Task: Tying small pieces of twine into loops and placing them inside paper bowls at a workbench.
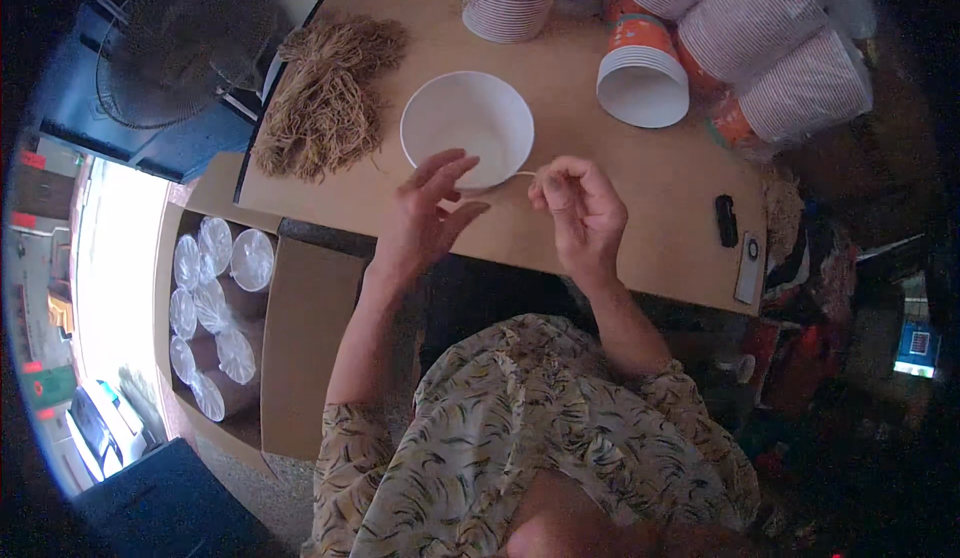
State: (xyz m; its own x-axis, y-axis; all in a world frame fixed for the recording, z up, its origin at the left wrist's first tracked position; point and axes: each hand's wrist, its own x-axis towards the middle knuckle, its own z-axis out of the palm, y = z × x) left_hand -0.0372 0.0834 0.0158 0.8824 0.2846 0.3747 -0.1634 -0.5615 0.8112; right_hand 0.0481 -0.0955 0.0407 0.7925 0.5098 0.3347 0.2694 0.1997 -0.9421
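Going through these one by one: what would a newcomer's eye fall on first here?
Probably the white bowl near the middle of the brown tabletop, with the left hand spread at its near side and the right hand just to its right. Next, perhaps the shaggy brown bundle at the tabletop's left, and the plastic-wrapped stacks at its far right.

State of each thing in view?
Left hand: open, thumb apart
Right hand: pinched, apparently on thin pale strand
White bowl: mouth up, uncovered
Brown strand bundle: loose
Orange cup stack: nested, on its side
Far stack: nested
Stacks at right: plastic-wrapped
Carton: open
Stacks in carton: plastic-wrapped
Fan: on/off unclear
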